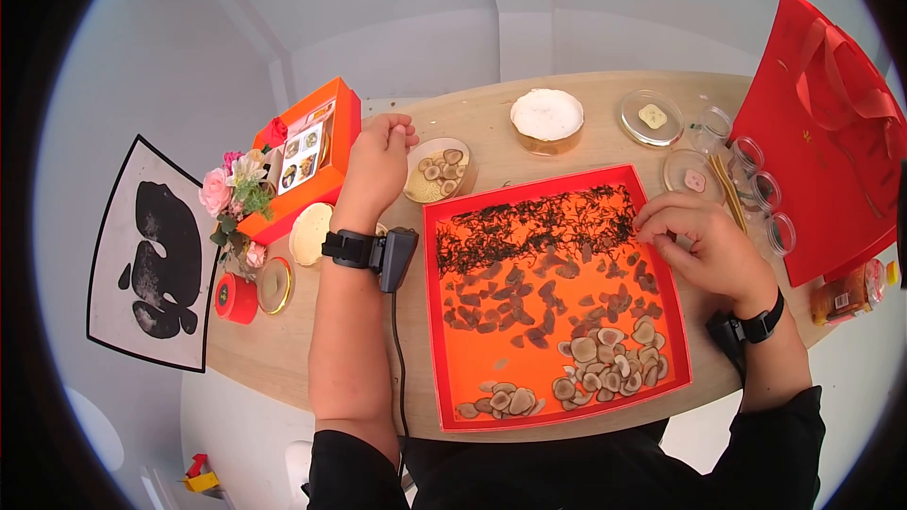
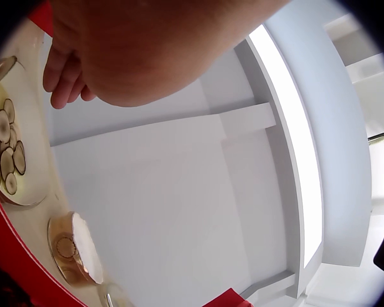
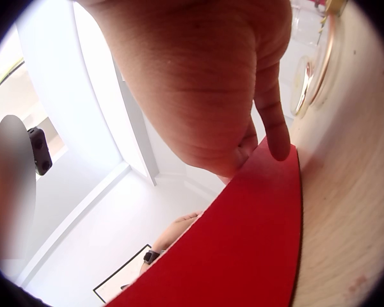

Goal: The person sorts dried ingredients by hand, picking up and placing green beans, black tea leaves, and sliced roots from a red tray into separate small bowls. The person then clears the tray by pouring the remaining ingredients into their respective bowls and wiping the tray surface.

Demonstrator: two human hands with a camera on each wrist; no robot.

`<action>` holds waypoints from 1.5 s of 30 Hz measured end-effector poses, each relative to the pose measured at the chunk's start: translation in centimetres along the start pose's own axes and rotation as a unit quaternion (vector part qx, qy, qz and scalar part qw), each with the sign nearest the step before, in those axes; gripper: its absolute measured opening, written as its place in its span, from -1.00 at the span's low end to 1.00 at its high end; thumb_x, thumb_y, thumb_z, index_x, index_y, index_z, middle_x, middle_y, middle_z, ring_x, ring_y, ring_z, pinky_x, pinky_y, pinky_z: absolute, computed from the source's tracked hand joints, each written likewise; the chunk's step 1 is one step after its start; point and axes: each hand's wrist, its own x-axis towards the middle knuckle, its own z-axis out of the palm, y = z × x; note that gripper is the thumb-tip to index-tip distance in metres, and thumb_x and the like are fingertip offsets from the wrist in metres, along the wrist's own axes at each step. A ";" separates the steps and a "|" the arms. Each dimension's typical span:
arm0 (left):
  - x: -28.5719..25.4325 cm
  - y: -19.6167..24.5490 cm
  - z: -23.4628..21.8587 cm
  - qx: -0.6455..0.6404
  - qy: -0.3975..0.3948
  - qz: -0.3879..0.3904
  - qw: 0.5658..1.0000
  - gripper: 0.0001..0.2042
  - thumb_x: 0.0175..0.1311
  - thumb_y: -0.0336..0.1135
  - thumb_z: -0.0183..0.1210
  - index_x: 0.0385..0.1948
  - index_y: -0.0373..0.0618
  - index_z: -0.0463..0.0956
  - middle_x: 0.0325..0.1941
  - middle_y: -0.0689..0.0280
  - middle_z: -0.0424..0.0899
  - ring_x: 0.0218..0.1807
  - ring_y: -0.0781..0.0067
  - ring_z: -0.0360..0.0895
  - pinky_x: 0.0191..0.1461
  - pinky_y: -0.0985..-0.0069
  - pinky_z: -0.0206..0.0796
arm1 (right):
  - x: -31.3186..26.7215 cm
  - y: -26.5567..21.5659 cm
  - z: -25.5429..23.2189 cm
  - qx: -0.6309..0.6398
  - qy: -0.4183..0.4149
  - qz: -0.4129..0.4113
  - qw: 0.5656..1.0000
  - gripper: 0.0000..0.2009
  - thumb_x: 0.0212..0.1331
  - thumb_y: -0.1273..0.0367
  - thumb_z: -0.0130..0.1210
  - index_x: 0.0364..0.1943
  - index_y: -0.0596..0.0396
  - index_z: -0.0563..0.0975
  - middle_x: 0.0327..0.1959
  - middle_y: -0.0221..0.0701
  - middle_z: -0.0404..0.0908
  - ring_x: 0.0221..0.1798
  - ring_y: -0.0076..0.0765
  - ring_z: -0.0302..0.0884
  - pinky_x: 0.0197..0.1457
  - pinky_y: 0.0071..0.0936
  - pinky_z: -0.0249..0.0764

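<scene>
My right hand (image 1: 694,241) grips the right side of a shallow red box (image 1: 675,340) with an orange floor. In the right wrist view one finger (image 3: 273,121) lies along the outside of its red wall, with other fingers bent over the rim. Inside the box lie dark thin dried strands (image 1: 529,222), brown flat pieces (image 1: 510,300) and round pale slices with brown rims (image 1: 609,368). My left hand (image 1: 378,165) hovers beyond the box's left corner, beside a round dish (image 1: 430,191) of similar slices. Its fingers are loosely curled, with nothing visible in them.
Behind the box stand a white-topped round container (image 1: 548,118) and a clear dish (image 1: 652,118). Several small jars (image 1: 765,191) and a red paper bag (image 1: 822,132) are at the right. An orange gift box (image 1: 340,137) and flowers (image 1: 231,189) stand left.
</scene>
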 end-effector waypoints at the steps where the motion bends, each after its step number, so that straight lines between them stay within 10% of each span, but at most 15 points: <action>1: 0.0 0.1 0.0 0.000 -0.001 0.000 1.000 -0.68 0.92 -0.38 0.01 0.38 -0.37 0.66 0.22 0.15 0.87 0.27 0.33 0.87 0.39 0.35 0.73 | 0.0 0.0 0.0 0.000 0.000 0.001 1.000 -0.82 0.48 0.62 0.30 0.04 0.19 0.81 0.18 -0.26 0.85 0.15 -0.14 0.89 0.16 -0.28 0.84; 12: -0.8 1.7 -0.7 0.032 -0.083 0.053 0.995 -0.67 0.81 -0.28 0.28 0.33 -0.37 0.74 0.18 0.07 0.92 0.23 0.24 0.88 0.33 0.31 0.70 | -0.3 0.7 0.2 -0.011 0.015 -0.031 0.999 -0.85 0.50 0.61 0.26 0.02 0.21 0.78 0.17 -0.22 0.86 0.13 -0.08 0.87 0.09 -0.27 0.79; 20: -9.6 15.2 -1.0 0.043 -0.382 0.108 0.917 -0.71 0.62 -0.54 0.40 0.30 -0.26 0.75 0.11 0.26 0.90 0.14 0.44 0.84 0.27 0.40 0.67 | -0.4 1.1 0.4 -0.006 0.015 -0.025 1.000 -0.89 0.53 0.60 0.26 0.00 0.22 0.76 0.10 -0.25 0.86 -0.01 -0.09 0.85 0.00 -0.26 0.75; 31: -16.0 14.7 3.8 0.115 -0.459 0.308 0.826 -0.65 0.41 -0.46 0.55 0.21 -0.03 0.82 0.11 0.26 0.81 0.16 0.00 0.78 0.28 0.13 0.65 | -0.7 0.9 0.0 0.001 0.001 -0.008 1.000 -0.87 0.55 0.56 0.28 0.04 0.20 0.78 0.20 -0.28 0.88 0.11 -0.13 0.87 0.16 -0.28 0.77; 45: -17.9 16.5 6.8 0.168 -0.492 0.399 0.755 -0.48 0.33 -0.42 0.57 0.37 -0.04 0.79 0.33 0.31 0.76 0.28 0.14 0.74 0.34 0.18 0.62 | -0.8 2.0 0.4 0.024 0.021 -0.036 0.999 -0.87 0.50 0.52 0.24 -0.01 0.21 0.76 0.03 -0.16 0.84 0.06 0.09 0.84 0.17 -0.06 0.74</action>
